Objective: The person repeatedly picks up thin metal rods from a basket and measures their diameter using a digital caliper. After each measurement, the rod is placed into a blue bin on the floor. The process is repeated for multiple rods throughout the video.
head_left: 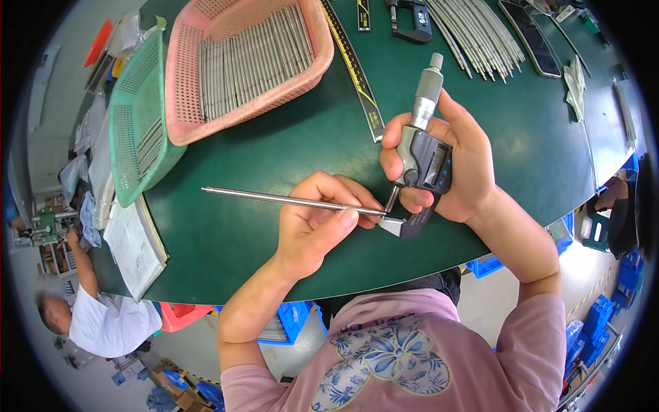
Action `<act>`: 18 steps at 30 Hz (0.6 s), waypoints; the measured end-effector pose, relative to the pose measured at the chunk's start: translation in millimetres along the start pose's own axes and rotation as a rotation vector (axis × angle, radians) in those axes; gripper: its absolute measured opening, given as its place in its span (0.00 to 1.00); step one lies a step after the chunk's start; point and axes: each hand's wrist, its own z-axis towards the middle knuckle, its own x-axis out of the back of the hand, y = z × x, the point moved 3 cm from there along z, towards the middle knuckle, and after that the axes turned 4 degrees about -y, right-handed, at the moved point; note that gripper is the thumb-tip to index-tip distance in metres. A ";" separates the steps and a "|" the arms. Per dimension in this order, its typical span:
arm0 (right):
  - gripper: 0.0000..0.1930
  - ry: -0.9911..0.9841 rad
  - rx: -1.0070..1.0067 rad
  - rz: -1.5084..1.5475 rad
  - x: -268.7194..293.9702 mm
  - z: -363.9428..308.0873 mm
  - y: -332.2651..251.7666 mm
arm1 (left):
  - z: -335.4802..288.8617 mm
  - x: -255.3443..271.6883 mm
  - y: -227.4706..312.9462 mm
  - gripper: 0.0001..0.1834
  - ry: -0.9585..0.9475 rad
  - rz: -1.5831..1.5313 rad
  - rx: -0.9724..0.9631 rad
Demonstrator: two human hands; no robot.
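Observation:
Between the thumb and fingers of my left hand [317, 223] lies a thin steel rod [268, 197], pointing out to the left. Its right end sits in the jaw gap of a digital micrometer [427, 158], close to the measuring faces; whether both faces touch it I cannot tell. My right hand [467, 151] is wrapped round the micrometer's frame, with its thimble upward and its small display facing up. Beyond my left hand, a pink plastic basket [175, 82] holds a row of similar rods [257, 62].
A green basket [123, 137] with some rods stands left of the pink one, above a paper document [134, 240]. A black ruler [357, 75], a second micrometer [412, 20], loose rods [477, 38] and a phone [530, 38] lie on the green table [226, 264]. Another person [113, 323] is at the left.

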 end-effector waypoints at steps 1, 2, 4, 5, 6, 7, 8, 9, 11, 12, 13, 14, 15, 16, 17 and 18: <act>0.33 -0.002 -0.005 -0.003 0.0 -0.1 0.2 | -0.1 -0.1 -0.6 0.04 -0.005 -0.001 0.000; 0.33 -0.004 -0.009 -0.006 0.1 -0.1 0.3 | -0.4 0.1 -1.2 0.04 -0.011 -0.002 -0.001; 0.33 -0.006 -0.015 -0.017 -0.4 0.0 0.2 | -0.8 0.5 -1.6 0.04 -0.017 -0.001 0.006; 0.34 -0.008 -0.017 -0.025 -0.9 0.1 0.0 | -1.2 0.6 -1.6 0.04 -0.017 0.000 0.013; 0.34 -0.008 -0.017 -0.033 -1.2 0.1 0.0 | -1.4 0.7 -1.8 0.04 -0.019 0.002 0.020; 0.34 0.004 -0.014 -0.031 -1.5 0.1 0.4 | -1.7 0.6 -2.0 0.04 -0.021 0.002 0.025; 0.34 0.016 -0.011 -0.030 -1.9 0.2 0.9 | -2.0 0.6 -2.3 0.04 -0.022 0.003 0.029; 0.34 0.027 -0.008 -0.029 -2.0 0.1 1.2 | -2.1 0.6 -2.3 0.04 -0.024 0.004 0.033; 0.34 0.014 -0.002 -0.035 -0.7 0.5 2.0 | -1.9 0.8 -2.7 0.04 -0.031 0.003 0.043; 0.34 0.007 0.001 -0.038 -0.6 0.6 2.0 | -1.8 0.6 -2.6 0.04 -0.033 0.002 0.048; 0.34 0.009 -0.001 -0.042 -0.9 0.3 2.0 | -1.9 0.4 -2.5 0.04 -0.035 0.001 0.054; 0.34 0.010 -0.003 -0.046 -1.6 0.2 2.0 | -2.0 0.1 -2.2 0.04 -0.037 0.000 0.060; 0.34 0.012 -0.004 -0.050 -2.2 0.1 2.0 | -2.2 -0.1 -2.2 0.04 -0.038 -0.002 0.065; 0.35 0.019 -0.007 -0.065 -2.4 -0.1 2.0 | -2.5 0.0 -2.4 0.04 -0.036 -0.001 0.070; 0.35 0.025 -0.010 -0.081 -2.5 -0.3 1.8 | -2.9 0.3 -2.9 0.04 -0.034 -0.001 0.075; 0.35 0.032 -0.013 -0.096 -2.0 -0.1 2.0 | -3.0 0.8 -3.6 0.04 -0.032 0.000 0.082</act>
